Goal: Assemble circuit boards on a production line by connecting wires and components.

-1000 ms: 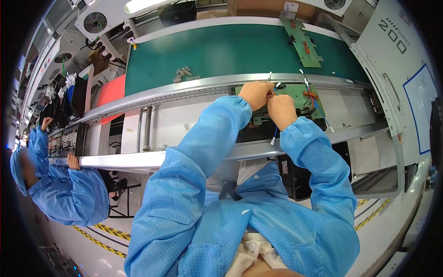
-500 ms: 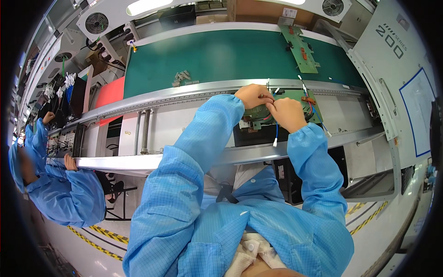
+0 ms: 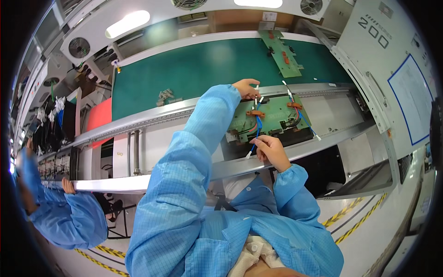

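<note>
A green circuit board (image 3: 277,113) lies on the rail line in front of me, with brown clamps (image 3: 255,113) and cable bundles on it. At its far left edge my left hand (image 3: 248,88) is curled round an upright wire (image 3: 256,87) with a pale tip; the index finger sticks out beyond it. By the board's near edge my right hand (image 3: 271,150) pinches a blue wire (image 3: 256,131) between thumb and index finger. This wire ends in a white connector (image 3: 248,155) below the fingertips. A second blue wire with a white connector (image 3: 318,137) hangs at the board's right.
Past the metal rail (image 3: 184,105) runs a green belt (image 3: 203,64) carrying another circuit board (image 3: 282,57) and a small heap of metal parts (image 3: 166,96). A white machine cabinet (image 3: 374,69) stands at the right. Another person in a blue smock (image 3: 74,219) works at the left.
My hands, close together over the board before, have come apart. The right moved down and left to the blue wire; the left remains near the far edge. My view has shifted slightly.
</note>
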Action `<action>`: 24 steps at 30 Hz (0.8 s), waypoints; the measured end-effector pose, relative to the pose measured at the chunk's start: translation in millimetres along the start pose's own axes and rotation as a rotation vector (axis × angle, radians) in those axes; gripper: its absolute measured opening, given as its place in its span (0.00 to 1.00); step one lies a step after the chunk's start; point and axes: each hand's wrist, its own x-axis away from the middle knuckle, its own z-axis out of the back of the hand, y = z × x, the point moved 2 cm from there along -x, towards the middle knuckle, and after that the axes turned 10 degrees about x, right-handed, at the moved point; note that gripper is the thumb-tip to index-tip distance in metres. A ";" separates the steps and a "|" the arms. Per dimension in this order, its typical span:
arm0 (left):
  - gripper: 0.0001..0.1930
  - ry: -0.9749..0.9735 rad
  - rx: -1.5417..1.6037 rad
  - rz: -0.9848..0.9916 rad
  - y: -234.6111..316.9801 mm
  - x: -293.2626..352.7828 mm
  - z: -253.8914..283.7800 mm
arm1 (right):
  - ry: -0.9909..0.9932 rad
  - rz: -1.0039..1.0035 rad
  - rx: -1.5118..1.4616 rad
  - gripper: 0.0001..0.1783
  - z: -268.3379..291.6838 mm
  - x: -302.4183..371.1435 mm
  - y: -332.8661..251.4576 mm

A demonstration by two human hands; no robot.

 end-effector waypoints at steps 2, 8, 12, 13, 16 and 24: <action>0.28 -0.076 0.301 -0.029 -6.8 7.2 7.9 | -0.002 0.006 -0.040 0.14 -6.9 1.7 -3.7; 0.19 0.025 0.134 -0.118 7.4 53.4 -8.7 | -0.029 -0.031 -0.249 0.15 -5.2 3.7 -12.9; 0.16 0.073 -0.330 -0.179 9.9 74.9 -5.6 | -0.152 -0.062 -0.208 0.15 -7.2 1.1 -16.3; 0.16 0.106 -0.433 -0.201 11.1 75.8 -8.5 | -0.188 -0.102 -0.192 0.15 -3.7 2.7 -18.5; 0.16 0.153 -0.470 -0.388 3.2 82.1 -2.5 | -0.247 -0.163 -0.191 0.14 10.8 2.4 -29.0; 0.13 0.287 -0.028 -0.542 9.7 169.4 4.0 | -0.422 -0.454 -0.353 0.11 62.4 5.3 -40.6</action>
